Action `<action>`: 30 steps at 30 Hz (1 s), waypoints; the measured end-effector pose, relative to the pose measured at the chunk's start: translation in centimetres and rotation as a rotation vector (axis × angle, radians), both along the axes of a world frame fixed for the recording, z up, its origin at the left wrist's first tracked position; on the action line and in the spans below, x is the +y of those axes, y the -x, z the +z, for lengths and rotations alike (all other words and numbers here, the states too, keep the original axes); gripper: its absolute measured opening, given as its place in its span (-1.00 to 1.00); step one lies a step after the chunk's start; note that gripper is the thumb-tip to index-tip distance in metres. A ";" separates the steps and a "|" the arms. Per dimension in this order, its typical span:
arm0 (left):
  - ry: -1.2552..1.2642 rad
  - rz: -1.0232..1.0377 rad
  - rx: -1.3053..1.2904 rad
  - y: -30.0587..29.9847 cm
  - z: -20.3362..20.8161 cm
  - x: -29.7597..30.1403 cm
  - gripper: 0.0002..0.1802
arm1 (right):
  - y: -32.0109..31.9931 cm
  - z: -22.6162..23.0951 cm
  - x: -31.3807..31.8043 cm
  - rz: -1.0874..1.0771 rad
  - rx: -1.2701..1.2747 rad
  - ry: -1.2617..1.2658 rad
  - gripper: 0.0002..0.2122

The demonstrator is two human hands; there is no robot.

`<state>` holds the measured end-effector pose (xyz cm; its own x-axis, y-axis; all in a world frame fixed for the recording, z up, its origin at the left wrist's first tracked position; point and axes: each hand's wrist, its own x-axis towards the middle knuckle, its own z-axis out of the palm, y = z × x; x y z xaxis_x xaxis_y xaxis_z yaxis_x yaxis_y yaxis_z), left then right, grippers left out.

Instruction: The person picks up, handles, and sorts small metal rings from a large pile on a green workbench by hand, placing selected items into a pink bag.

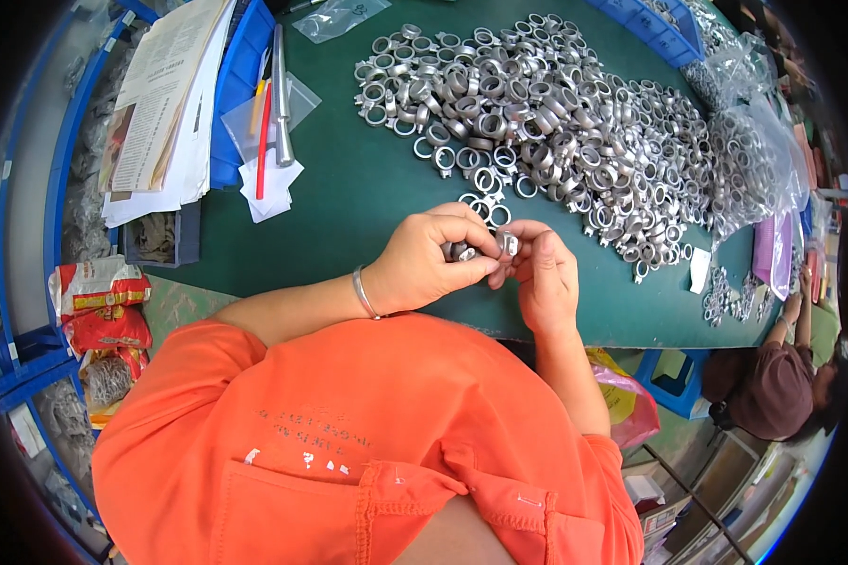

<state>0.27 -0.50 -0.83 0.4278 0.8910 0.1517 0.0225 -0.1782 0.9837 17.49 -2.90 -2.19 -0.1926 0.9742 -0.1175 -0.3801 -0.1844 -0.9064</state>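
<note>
My left hand [422, 256], with a metal bangle at its wrist, is curled around one or more small grey metal rings [462, 251]. My right hand [546, 278] pinches another metal ring [508, 245] between thumb and fingers. The fingertips of both hands meet close together above the near edge of the green tabletop [301, 245]. Just beyond them lie a few loose rings [488, 181], at the near tip of a large pile of metal rings [556, 113]. How many rings are inside my left hand is hidden by its fingers.
At the left stand a blue bin with papers [165, 104], a red pen [266, 141] and a tapered metal rod [281, 104]. Clear plastic bags [754, 160] and a blue tray [664, 33] sit at the right. A person in dark clothing [773, 391] is at far right.
</note>
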 end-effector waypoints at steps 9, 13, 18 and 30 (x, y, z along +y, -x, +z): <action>0.728 -0.017 -0.140 0.6 0.3 0.4 -0.82 | -0.1 -0.1 0.0 -0.111 0.108 -0.313 -0.75; 1.347 -0.228 -0.585 0.9 -1.3 0.3 -0.66 | -0.2 2.2 0.5 0.050 -0.386 -0.686 -0.85; 1.433 -0.288 -0.647 2.0 -2.3 -0.8 -0.74 | 0.3 0.7 2.0 -0.191 -0.876 -0.715 -0.84; 1.236 -0.111 -0.674 2.3 -1.3 -0.1 -0.90 | 0.2 -0.3 1.5 -0.024 -0.367 -0.280 -0.88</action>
